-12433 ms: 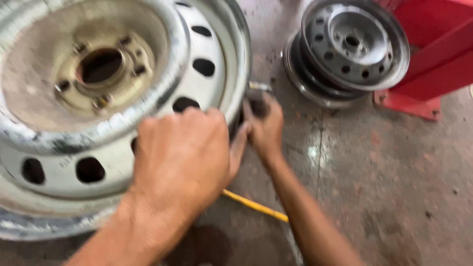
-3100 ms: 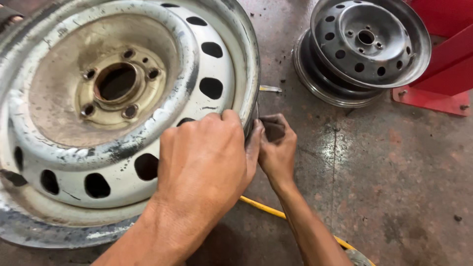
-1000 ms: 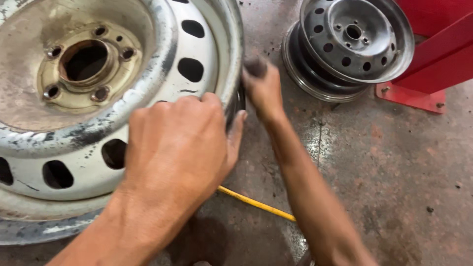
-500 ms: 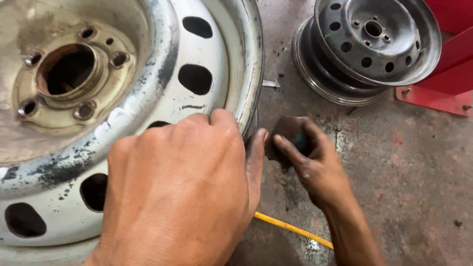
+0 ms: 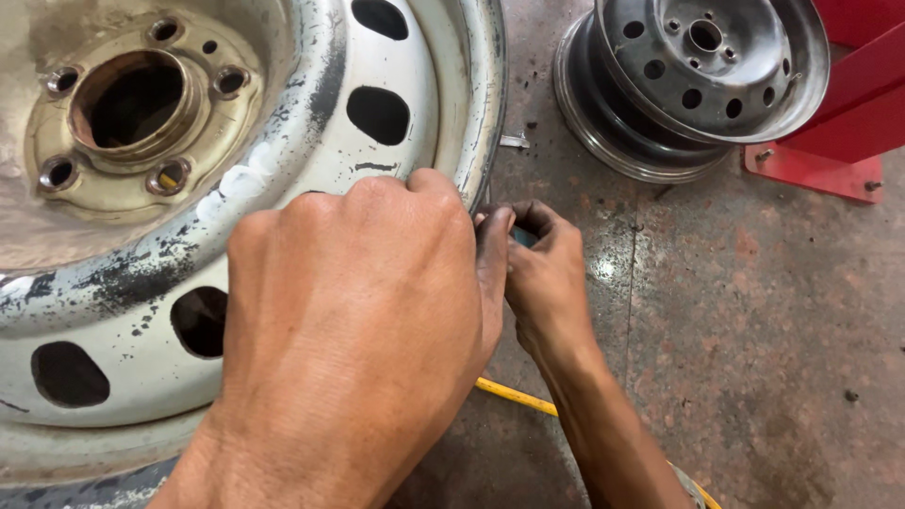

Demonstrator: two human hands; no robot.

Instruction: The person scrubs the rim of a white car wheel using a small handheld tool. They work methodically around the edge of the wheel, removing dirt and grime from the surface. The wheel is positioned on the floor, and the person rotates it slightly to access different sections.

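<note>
A large worn silver steel wheel rim with oval holes and a rusty hub lies flat and fills the left of the head view. My left hand rests palm down on its near right edge, gripping the rim lip. Beside that edge, my right hand has its fingers pinched around a small dark bluish object, mostly hidden, held close against the rim's outer wall and touching my left thumb.
A smaller dark grey steel rim stands on the stained concrete floor at the upper right. Red metal framing is behind it. A yellow hose or cable runs along the floor under my right forearm.
My right hand has moved back in toward the rim edge, from slightly out on the floor to touching my left thumb. My left hand stays on the rim.
</note>
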